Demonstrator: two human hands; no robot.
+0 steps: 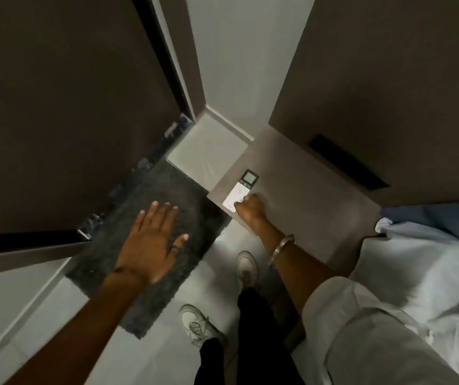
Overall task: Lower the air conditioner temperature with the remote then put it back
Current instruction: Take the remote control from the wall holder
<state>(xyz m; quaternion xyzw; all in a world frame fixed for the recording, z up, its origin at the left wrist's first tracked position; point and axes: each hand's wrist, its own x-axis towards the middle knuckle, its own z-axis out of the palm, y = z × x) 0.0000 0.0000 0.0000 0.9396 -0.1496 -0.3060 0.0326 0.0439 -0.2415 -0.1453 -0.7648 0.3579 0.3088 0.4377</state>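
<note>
Here the right hand [250,208] rests curled on the near end of the remote [239,191], lying flat on the bedside surface [306,207]; whether it grips, I cannot tell. The left hand [150,245] hovers open, empty. Likely picking up or setting down; either needs care near the left edge.
</note>
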